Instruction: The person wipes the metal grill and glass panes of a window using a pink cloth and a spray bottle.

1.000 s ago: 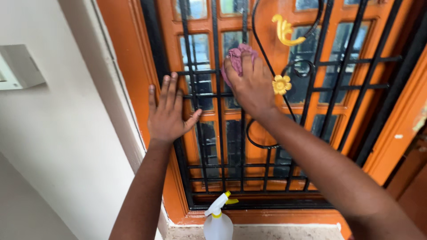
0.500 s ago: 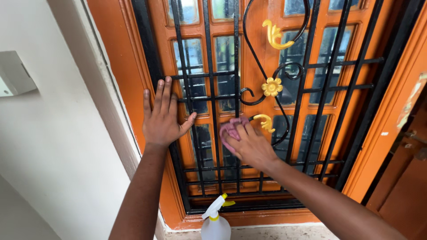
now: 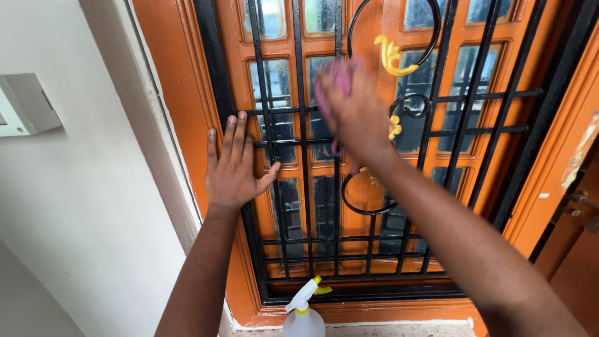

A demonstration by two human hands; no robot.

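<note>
My right hand (image 3: 355, 109) is blurred by motion and presses a pink cloth (image 3: 334, 84) against the black metal grille (image 3: 437, 131) of an orange wooden window (image 3: 374, 206). It sits high on the grille, beside a yellow scroll ornament (image 3: 390, 53) and partly over a yellow flower ornament (image 3: 394, 126). My left hand (image 3: 234, 165) lies flat with fingers spread on the grille's left edge and the orange frame.
A white spray bottle (image 3: 304, 309) with a yellow nozzle stands on the sill below the grille. A white wall (image 3: 87, 206) with a small white box (image 3: 25, 103) is at left. Orange door wood (image 3: 568, 187) is at right.
My right hand with the cloth went from high on the grille down to its middle, then back up to the top. My left hand stayed put.
</note>
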